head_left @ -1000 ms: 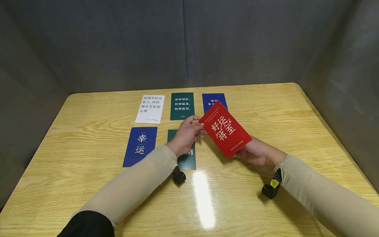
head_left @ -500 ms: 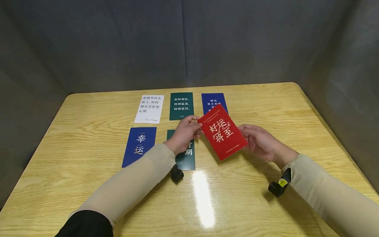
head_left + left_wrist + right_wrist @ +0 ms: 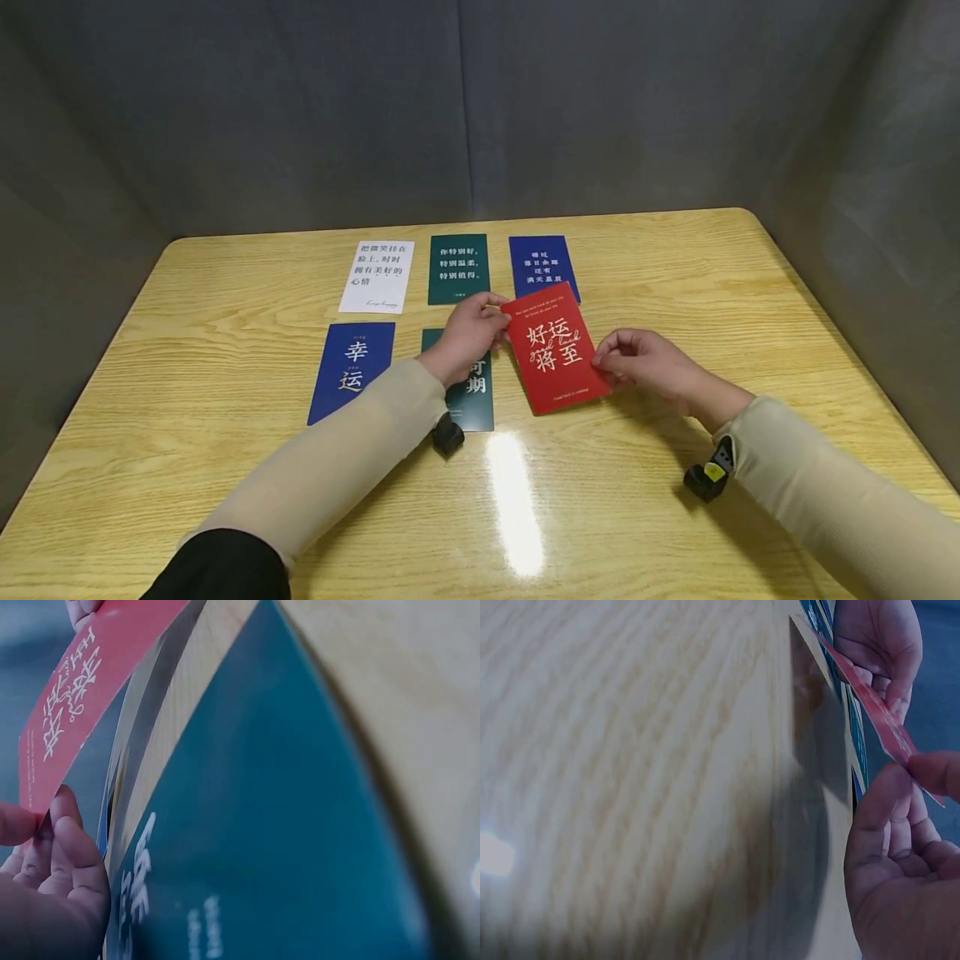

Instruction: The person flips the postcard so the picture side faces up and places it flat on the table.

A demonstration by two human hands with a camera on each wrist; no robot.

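A red card (image 3: 558,375) with gold lettering is held above the table, slightly turned, between both hands. My left hand (image 3: 468,333) pinches its upper left corner, thumb on the printed face, as the left wrist view also shows at the card's edge (image 3: 82,697). At its right edge, near the lower corner, my right hand (image 3: 648,367) pinches it between thumb and fingers. Under my left hand and forearm lies a dark green card (image 3: 472,408), partly hidden. The red card overlaps the lower edge of a blue card (image 3: 542,258) behind it in the head view.
A white card (image 3: 377,279) and another green card (image 3: 459,271) lie in the back row on the wooden table (image 3: 187,350). A second blue card (image 3: 348,367) lies front left, partly under my left sleeve. Grey padded walls (image 3: 315,117) stand around the table.
The right hand has moved from behind the red card's lower corner to its right edge, now pinching it. The card has turned more upright and come slightly lower and nearer.
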